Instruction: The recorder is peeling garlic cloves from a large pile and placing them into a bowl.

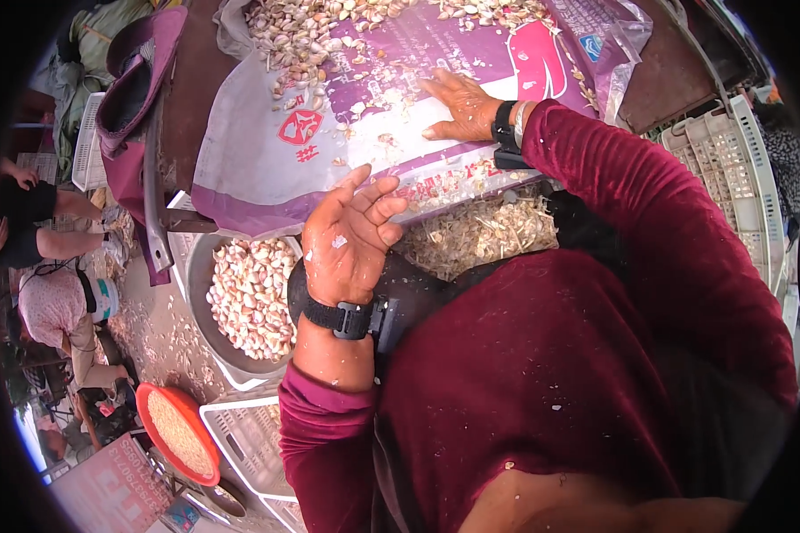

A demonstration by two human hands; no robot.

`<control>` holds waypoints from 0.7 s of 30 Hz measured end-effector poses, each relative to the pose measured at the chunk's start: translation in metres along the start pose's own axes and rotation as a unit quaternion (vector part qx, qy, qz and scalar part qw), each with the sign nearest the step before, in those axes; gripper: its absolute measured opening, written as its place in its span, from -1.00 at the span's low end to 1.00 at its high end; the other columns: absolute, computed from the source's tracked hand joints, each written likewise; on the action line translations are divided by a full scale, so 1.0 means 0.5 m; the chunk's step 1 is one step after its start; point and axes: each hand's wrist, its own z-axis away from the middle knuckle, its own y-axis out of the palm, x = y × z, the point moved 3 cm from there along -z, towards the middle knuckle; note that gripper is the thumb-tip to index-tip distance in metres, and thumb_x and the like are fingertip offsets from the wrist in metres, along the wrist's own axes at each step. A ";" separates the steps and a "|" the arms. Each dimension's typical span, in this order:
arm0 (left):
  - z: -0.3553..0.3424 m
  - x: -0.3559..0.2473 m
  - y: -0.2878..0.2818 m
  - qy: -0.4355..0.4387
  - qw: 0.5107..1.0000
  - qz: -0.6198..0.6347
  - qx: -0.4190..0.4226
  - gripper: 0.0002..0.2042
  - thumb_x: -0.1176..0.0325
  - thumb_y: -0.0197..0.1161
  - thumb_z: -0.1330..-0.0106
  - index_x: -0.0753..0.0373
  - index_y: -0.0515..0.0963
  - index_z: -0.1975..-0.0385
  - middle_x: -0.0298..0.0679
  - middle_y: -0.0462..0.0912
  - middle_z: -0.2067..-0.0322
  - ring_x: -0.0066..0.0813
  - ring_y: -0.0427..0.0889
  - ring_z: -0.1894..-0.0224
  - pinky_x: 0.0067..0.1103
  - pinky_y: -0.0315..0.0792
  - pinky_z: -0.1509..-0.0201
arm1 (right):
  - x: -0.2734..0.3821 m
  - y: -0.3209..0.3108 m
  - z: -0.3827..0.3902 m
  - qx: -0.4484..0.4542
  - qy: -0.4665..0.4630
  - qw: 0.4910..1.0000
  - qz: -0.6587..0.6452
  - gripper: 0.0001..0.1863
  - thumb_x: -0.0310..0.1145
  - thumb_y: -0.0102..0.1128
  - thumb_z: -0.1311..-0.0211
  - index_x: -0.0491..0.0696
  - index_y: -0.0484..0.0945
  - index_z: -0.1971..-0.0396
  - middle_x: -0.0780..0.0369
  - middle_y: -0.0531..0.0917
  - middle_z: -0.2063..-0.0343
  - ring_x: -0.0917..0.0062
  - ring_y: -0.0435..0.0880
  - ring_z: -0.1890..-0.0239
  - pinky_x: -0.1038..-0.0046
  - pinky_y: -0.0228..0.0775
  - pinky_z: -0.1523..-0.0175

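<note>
My right hand (pixel 465 107) lies flat on a purple and white plastic sack (pixel 244 147) spread over the table, fingers stretched out and nothing in them. Around its fingers are bits of garlic skin. My left hand (pixel 348 238) is raised near the sack's front edge, palm turned up and fingers loosely curled apart. Only a small white flake sticks to that palm. Loose garlic cloves (pixel 298 53) are heaped along the far side of the sack. A grey basin (pixel 201 280), left of my left wrist, holds many garlic cloves (pixel 251 298).
Below the sack's edge sits a heap of dry garlic skins (pixel 498 231). White plastic crates stand at the right (pixel 756 169) and lower left (pixel 231 435). Beside the latter is an orange basin (pixel 151 422) of pale pieces. Other people (pixel 58 302) are at the far left.
</note>
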 end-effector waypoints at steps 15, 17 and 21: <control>-0.167 -0.014 -0.030 0.136 0.975 -0.114 -0.136 -0.74 0.38 -0.07 -0.26 0.39 0.38 0.14 -0.13 0.53 0.37 -0.46 0.48 0.48 -0.64 0.26 0.55 | 0.178 0.020 -0.162 -0.028 -0.308 0.951 0.030 -0.31 -0.07 0.24 -0.03 0.11 0.30 -0.22 0.14 0.21 -0.26 0.18 0.10 -0.34 0.10 0.04 -0.27; -0.170 -0.021 -0.032 0.168 0.971 -0.104 -0.134 -0.76 0.42 -0.03 -0.26 0.39 0.38 0.13 -0.15 0.55 0.41 -0.51 0.52 0.55 -0.69 0.27 0.63 | 0.184 0.025 -0.125 0.127 -0.245 0.955 -0.111 -0.38 -0.19 0.21 -0.09 0.11 0.32 -0.20 0.17 0.27 -0.21 0.24 0.17 -0.30 0.13 0.09 -0.25; -0.187 -0.010 -0.028 0.156 0.976 -0.098 -0.112 -0.76 0.42 -0.02 -0.26 0.39 0.38 0.13 -0.16 0.55 0.42 -0.52 0.52 0.54 -0.70 0.27 0.63 | 0.165 0.012 -0.006 -0.028 -0.339 0.928 -0.152 -0.51 -0.49 0.20 -0.05 -0.06 0.40 -0.06 0.17 0.44 0.06 0.28 0.34 -0.14 0.17 0.16 -0.20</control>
